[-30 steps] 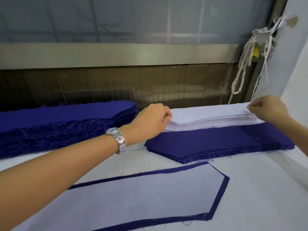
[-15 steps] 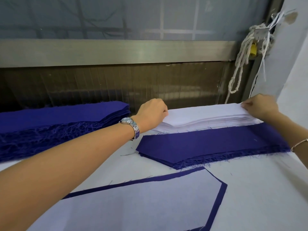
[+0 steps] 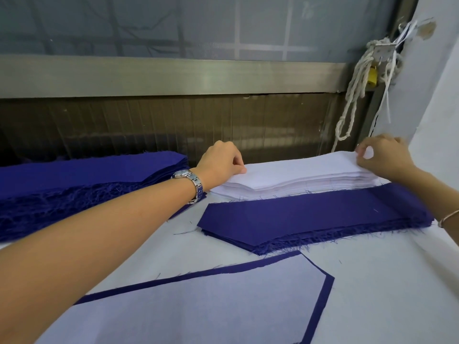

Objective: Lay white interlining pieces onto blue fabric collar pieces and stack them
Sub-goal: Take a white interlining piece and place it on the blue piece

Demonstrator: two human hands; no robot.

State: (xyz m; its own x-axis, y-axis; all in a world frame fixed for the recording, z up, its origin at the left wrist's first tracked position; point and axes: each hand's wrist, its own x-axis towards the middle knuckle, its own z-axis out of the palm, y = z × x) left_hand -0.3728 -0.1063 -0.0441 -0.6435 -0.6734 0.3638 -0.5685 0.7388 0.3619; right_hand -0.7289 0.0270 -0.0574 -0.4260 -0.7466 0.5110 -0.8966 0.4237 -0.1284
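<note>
Both arms are stretched forward over the white worktop point(image 3: 372, 281) toward the stack of white interlining pieces point(image 3: 293, 178) lying at its far edge. The left hand point(image 3: 221, 161) is held knuckles-up at the left end of that stack, its fingers curled down and closed against the thumb on the edge of the top sheet. A metal wristwatch point(image 3: 192, 183) is worn on the left wrist, and the left forearm is extended diagonally from the lower left corner of the view. The right hand point(image 3: 383, 157) is placed at the right end of the stack, with the thumb and fingertips pinched on the corner of the top interlining sheet, which is lifted slightly off the sheets below. A thin bracelet point(image 3: 448, 218) is seen on the right wrist.

Just in front of the white stack, and touching it, a low stack of blue collar pieces point(image 3: 310, 219) is laid with frayed edges toward the camera. Nearer still, a single blue collar piece covered with white interlining point(image 3: 198, 309) is spread flat, a narrow blue border showing around it. A thicker pile of blue fabric point(image 3: 74, 184) is set at the far left. A white cord point(image 3: 357, 90) is hung by the window frame at upper right.
</note>
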